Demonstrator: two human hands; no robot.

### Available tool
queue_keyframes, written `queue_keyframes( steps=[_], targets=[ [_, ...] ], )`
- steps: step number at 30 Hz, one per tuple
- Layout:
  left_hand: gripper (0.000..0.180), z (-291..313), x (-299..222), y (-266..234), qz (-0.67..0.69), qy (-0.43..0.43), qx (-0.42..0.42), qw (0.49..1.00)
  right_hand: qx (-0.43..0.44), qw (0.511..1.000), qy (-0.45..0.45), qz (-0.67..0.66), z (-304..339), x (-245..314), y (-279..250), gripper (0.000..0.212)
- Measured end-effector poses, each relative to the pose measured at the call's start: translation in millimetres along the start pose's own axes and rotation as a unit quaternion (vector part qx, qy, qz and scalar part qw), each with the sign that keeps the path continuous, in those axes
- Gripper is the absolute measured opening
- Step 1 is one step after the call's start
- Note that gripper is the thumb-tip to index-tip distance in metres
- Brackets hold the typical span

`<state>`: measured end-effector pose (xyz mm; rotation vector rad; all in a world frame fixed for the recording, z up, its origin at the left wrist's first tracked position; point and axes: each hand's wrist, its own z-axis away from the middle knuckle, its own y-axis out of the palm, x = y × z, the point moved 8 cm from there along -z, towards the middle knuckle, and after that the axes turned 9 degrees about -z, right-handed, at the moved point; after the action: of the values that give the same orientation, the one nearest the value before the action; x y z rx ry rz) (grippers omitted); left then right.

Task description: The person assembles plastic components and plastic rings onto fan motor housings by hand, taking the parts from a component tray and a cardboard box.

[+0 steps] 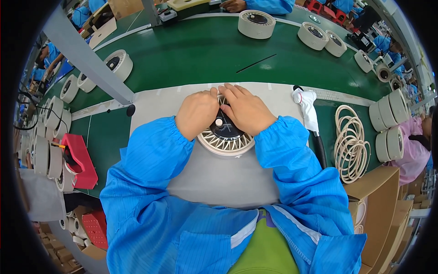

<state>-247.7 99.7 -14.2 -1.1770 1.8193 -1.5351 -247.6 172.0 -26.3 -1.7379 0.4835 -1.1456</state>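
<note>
Head view. A round cream fan grille [226, 141] with a dark centre hub is shown lying flat on a pale grey mat [219, 173], which covers the near part of the green tabletop [200, 55]. The left hand [197, 113] is laid palm down over the far left part of the grille, fingers curled onto its far rim. The right hand [246, 108] is laid over the far right part, fingers extended to the same rim and touching those of the left hand. Both hands are pressed on the grille; whether anything is pinched under the fingertips cannot be told. Both forearms are covered by blue sleeves with gathered cuffs.

Just right of the mat, a white power tool [308, 107] with a black hose is seen lying on the tabletop. Further right, a loose pile of cream rings [350, 142] is shown, and beside it a row of cream round housings [388, 123] standing on edge. More such housings are lined up along the left edge [45, 137], next to a red tray [80, 160]. On the far side of the tabletop a single housing [256, 23] is seen lying flat, near another person's blue-sleeved hand [233, 5].
</note>
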Motion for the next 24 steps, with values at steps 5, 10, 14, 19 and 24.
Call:
queue_keyframes(
  steps=[5,10,14,19,24],
  targets=[
    [0.028,8.6,12.0,9.5,0.244,-0.063,-0.028,0.967,-0.044,0.997,-0.053,-0.019,10.3,1.5,-3.5,0.045],
    [0.042,16.7,36.7,9.5,0.416,-0.136,-0.158,0.885,-0.081,0.975,-0.056,-0.201,7.5,-17.6,-14.1,0.048],
    [0.046,28.0,46.9,-18.2,0.413,-0.165,-0.198,0.873,-0.179,0.960,-0.061,-0.208,18.0,-69.0,-49.7,0.048],
    [0.048,55.2,13.8,-25.0,0.246,-0.106,-0.189,0.945,-0.233,0.855,0.441,0.139,83.4,-174.6,-72.4,0.053],
    [0.048,52.1,6.0,-7.2,0.188,-0.074,-0.054,0.978,-0.274,0.832,0.443,0.193,86.1,-181.1,-59.4,0.049]
  ],
)
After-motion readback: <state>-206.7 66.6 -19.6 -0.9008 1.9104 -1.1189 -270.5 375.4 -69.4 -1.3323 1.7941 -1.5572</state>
